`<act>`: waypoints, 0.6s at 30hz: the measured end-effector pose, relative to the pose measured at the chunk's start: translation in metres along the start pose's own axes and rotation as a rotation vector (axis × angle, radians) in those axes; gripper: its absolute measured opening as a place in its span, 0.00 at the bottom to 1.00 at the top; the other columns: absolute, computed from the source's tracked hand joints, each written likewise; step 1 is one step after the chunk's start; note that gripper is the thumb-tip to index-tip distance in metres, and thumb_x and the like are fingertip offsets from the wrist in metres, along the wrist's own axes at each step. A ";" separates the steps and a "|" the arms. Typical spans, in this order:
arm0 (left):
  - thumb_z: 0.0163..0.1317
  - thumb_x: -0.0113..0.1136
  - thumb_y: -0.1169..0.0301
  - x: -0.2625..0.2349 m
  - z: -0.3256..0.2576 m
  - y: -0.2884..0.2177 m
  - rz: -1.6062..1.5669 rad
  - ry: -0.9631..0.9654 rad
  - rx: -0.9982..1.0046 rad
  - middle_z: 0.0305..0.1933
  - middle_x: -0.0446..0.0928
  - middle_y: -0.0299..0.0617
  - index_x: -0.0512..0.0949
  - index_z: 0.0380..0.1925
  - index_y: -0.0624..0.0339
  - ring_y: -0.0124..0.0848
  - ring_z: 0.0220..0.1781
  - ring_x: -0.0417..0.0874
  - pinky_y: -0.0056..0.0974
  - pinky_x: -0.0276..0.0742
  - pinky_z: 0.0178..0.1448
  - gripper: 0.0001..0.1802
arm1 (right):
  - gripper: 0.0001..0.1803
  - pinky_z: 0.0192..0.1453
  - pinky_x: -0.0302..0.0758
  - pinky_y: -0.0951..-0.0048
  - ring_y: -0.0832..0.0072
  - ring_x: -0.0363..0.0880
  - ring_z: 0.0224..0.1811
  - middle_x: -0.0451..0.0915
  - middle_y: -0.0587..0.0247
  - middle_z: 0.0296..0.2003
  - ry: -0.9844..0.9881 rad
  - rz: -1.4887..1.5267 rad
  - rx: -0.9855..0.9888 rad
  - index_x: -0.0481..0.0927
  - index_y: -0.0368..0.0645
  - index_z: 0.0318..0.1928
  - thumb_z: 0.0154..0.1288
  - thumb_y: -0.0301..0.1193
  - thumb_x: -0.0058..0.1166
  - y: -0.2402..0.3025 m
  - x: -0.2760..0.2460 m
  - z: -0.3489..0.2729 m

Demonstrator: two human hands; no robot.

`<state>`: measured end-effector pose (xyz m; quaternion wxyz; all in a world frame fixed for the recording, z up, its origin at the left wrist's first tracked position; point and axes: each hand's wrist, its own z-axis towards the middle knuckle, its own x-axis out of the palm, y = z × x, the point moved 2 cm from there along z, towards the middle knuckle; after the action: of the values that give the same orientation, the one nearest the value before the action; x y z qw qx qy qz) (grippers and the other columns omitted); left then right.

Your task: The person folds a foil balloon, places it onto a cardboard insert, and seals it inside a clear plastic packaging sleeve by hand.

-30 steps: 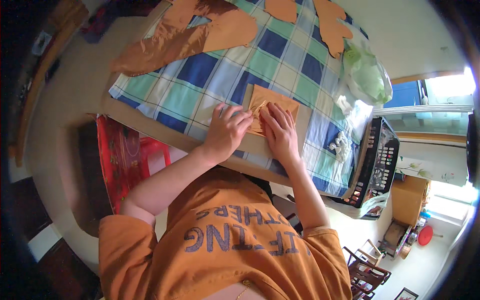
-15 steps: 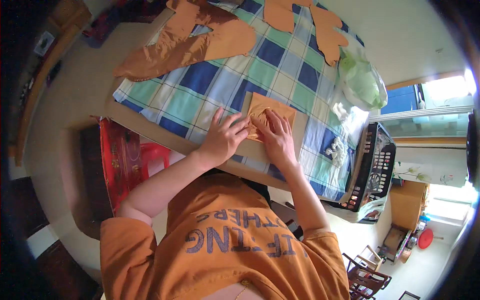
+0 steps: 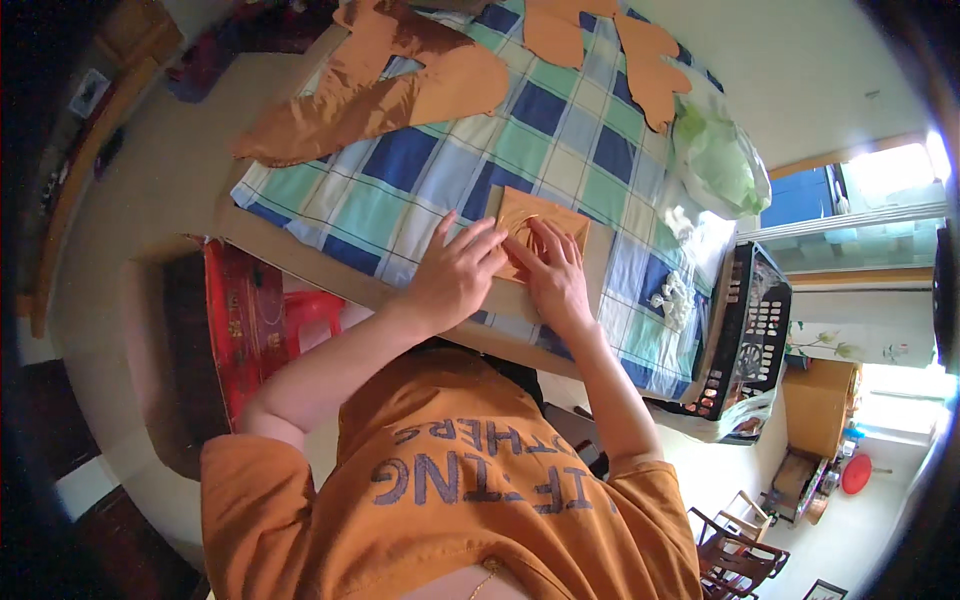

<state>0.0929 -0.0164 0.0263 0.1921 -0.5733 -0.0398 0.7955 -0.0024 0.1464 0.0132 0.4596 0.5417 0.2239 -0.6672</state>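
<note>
A tan square piece with a shiny gold-brown foil-like centre lies on a grey-brown board near the table's front edge. My left hand rests at its left side, fingers stretched and slightly apart, with the tips touching the shiny part. From the right, my right hand lies over the square with its fingers spread, the tips on the same shiny centre. Neither hand lifts anything. The fingers hide part of the centre. Below the hands, a checked blue, green and white cloth covers the table.
Large copper-brown cut sheets lie at the far left of the cloth. Another brown cut shape is at the far right. A pale green plastic bag, crumpled white material and a black device with white buttons line the right side.
My left hand has shifted slightly, its fingertips a little higher on the shiny centre. My right hand stays almost in place. The square has hardly moved.
</note>
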 end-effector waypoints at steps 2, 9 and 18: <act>0.63 0.52 0.70 0.020 0.015 0.002 -0.095 -0.091 -0.108 0.64 0.72 0.40 0.76 0.55 0.60 0.38 0.72 0.64 0.61 0.52 0.74 0.20 | 0.25 0.69 0.63 0.52 0.55 0.66 0.67 0.68 0.53 0.63 -0.017 -0.005 -0.007 0.80 0.56 0.56 0.54 0.32 0.63 0.001 0.002 0.002; 0.64 0.51 0.66 0.052 0.032 0.013 0.106 -0.047 -0.219 0.71 0.64 0.47 0.67 0.65 0.64 0.39 0.76 0.58 0.65 0.49 0.73 0.29 | 0.28 0.70 0.60 0.46 0.56 0.63 0.69 0.67 0.55 0.65 0.023 0.027 0.028 0.77 0.61 0.58 0.54 0.29 0.60 -0.001 0.004 -0.003; 0.65 0.49 0.65 0.052 0.031 0.010 0.130 -0.006 -0.214 0.73 0.61 0.48 0.65 0.65 0.65 0.39 0.77 0.56 0.68 0.46 0.73 0.29 | 0.29 0.71 0.62 0.52 0.53 0.64 0.68 0.69 0.51 0.63 0.006 0.172 0.182 0.72 0.41 0.62 0.57 0.22 0.54 -0.001 0.005 0.023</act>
<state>0.0475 -0.0026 -0.0127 0.0775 -0.5897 -0.0876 0.7991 -0.0151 0.1262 0.0156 0.4634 0.6003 0.1166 -0.6413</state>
